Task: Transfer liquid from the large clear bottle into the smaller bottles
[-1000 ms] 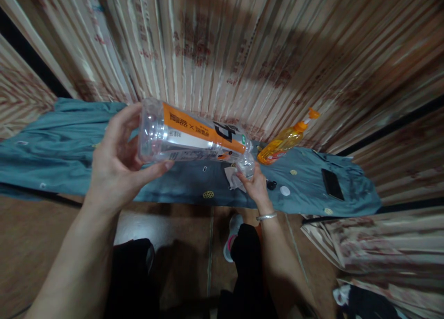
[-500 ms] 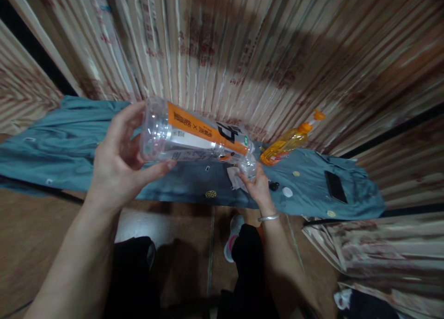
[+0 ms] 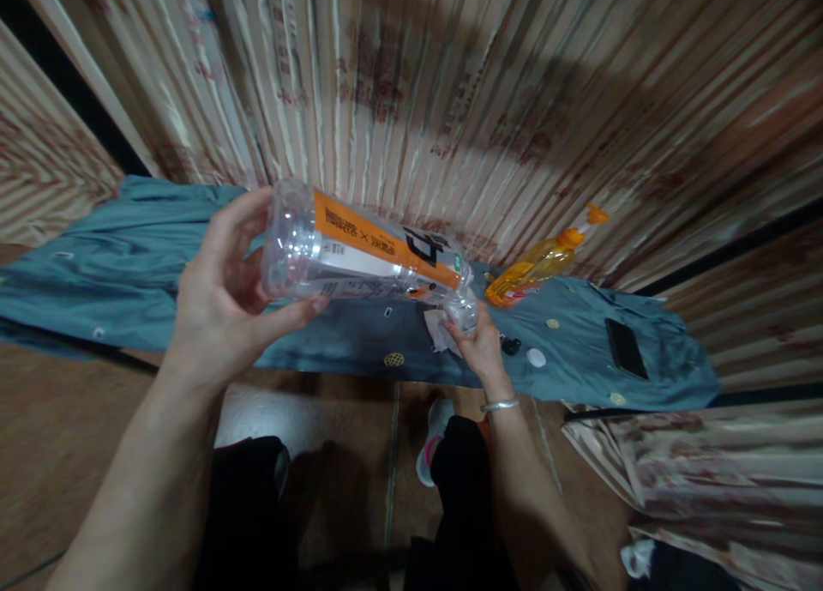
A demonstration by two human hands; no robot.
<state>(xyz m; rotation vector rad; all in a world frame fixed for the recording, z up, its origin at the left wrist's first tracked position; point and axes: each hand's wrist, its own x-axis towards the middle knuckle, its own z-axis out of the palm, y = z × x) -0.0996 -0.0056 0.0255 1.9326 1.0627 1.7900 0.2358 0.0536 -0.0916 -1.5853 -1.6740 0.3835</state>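
Note:
A clear plastic bottle [image 3: 366, 252] with an orange and silver label lies nearly sideways in the air above the blue cloth. Its wide base points left and its neck slopes down to the right. My left hand [image 3: 225, 282] grips the base, thumb along the near side and fingers behind it. At the neck, my right hand [image 3: 479, 338] is closed around the clear narrow end; a silver bracelet circles that wrist. Whether a cap is on the mouth cannot be made out. Beneath the neck lies a white crumpled piece [image 3: 439, 329], partly behind the right hand.
On the narrow blue cloth-covered table [image 3: 347, 342] an orange pump bottle [image 3: 533, 269] stands right of my right hand. A small black object [image 3: 511, 345], a white round disc [image 3: 536, 357] and a black phone [image 3: 626, 348] lie further right. A pleated curtain [image 3: 411, 102] hangs behind.
The bottle has turned very slightly about its length, the label showing a little differently. Both hands keep their grip. The whole view has shifted slightly.

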